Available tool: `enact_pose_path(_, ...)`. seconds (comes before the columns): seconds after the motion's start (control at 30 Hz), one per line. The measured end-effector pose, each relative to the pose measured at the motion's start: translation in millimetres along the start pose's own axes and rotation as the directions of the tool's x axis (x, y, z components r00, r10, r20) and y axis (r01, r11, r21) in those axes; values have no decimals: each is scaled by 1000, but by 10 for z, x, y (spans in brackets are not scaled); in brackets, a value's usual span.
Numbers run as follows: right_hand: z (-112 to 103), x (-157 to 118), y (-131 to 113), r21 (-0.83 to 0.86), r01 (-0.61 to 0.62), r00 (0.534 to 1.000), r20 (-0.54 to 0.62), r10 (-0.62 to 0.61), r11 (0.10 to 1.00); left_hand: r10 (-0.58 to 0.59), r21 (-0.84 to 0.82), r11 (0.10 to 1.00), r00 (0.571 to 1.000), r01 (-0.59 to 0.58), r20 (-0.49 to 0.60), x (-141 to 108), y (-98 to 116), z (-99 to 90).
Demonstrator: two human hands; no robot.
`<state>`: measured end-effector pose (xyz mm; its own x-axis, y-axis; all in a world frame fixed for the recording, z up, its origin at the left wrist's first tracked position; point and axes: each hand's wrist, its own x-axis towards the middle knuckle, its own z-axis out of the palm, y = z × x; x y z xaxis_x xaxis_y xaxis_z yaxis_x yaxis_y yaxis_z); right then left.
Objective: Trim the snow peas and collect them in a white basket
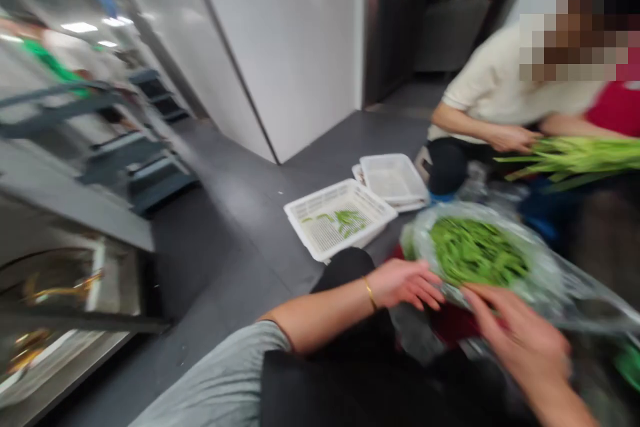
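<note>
My left hand point(409, 283), with a thin gold bangle on its wrist, reaches over my knees at the near left side of a clear plastic bag point(545, 280). Its fingers are stretched out and hold nothing. In the bag lies a heap of flat green pods point(477, 250), like snow peas. My right hand point(527, 340) is at the bag's near rim, its fingers extended toward the left hand. Blur hides whether its fingertips touch a pod or the plastic. Under the bag shows something dark red, partly hidden.
A white slotted basket point(343, 217) on the floor holds several green pods. Beyond it are stacked white trays point(395, 180). At right, another person's hand point(515, 139) holds long green stalks point(580, 157). A grey rack point(150, 180) and a metal table point(75, 193) stand left.
</note>
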<state>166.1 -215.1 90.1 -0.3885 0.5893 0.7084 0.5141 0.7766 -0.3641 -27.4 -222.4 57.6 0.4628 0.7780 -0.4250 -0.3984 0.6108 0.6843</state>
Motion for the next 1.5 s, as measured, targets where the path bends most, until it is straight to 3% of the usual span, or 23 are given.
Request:
enact_pose_path(0.07, 18, -54, -139, 9, 83, 994, 73, -84, 996, 78, -13, 997, 997, -79, -27, -74, 92, 74)
enact_pose_path(0.13, 62, -51, -244, 25, 134, 988, 73, -135, 991, 131, -8, 991, 990, -132, -60, -101, 175, 96)
enact_pose_path(0.33, 61, -29, -413, -5, 225, 973, 55, -224, 974, 67, -31, 997, 997, -69, -40, -176, 226, 120)
enact_pose_path(0.47, 32, -58, -482, 71, 222, 967, 112, -228, 973, 51, 13, 999, 999, -51, -11, -265, 176, 106)
enact_pose_path(0.7, 8, -37, -493, 249, 142, 925, 311, -218, 958, 71, 194, 978, 997, -74, 22, -400, 177, 68)
enact_pose_path(0.77, -48, -22, -460, 313, 61, 939, 303, -160, 948, 44, 226, 973, 998, -53, 47, -437, 189, 58)
enact_pose_path(0.83, -114, -18, -405, 303, -102, 978, 206, 40, 947, 13, 209, 978, 999, -23, 52, -468, 199, 50)
enact_pose_path(0.93, -170, -32, -316, 254, -371, 928, 101, 358, 893, -5, 143, 990, 999, -2, 49, -496, 202, 54)
enact_pose_path(1.0, -162, -44, -284, 252, -424, 905, 140, 401, 870, -4, 126, 992, 999, -2, 44, -501, 199, 74)
enact_pose_path(1.2, -133, -50, -316, 166, -332, 940, 141, 310, 929, -59, 155, 986, 997, 52, 43, -516, 237, 118)
enact_pose_path(1.37, -120, -71, -377, -130, -170, 953, 230, 196, 977, -191, 176, 971, 970, 164, 149, -513, 213, 127)
enact_pose_path(1.5, -67, -84, -442, -305, -101, 974, 162, 156, 947, -194, 78, 980, 967, 184, 164, -447, 121, 191)
